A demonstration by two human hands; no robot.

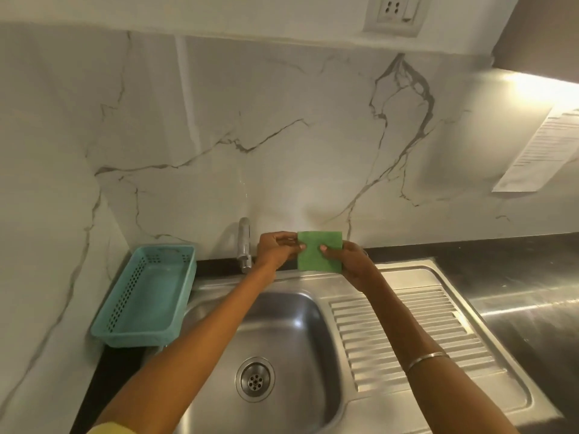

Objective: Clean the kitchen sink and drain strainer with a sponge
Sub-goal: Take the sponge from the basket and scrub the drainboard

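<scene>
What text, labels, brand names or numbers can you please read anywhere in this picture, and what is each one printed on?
Printed sheet on the right of the wall: rows of print, too small and blurred to read.
Wall socket and switch plate: no marking can be made out.
Green scouring pad, held by the left hand and right hand: no text shows.
Blue basket, tap, sink: no legible text.

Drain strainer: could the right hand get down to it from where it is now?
Probably yes. The drain strainer lies uncovered in the sink, nothing between; the right hand pinches the sponge.
</scene>
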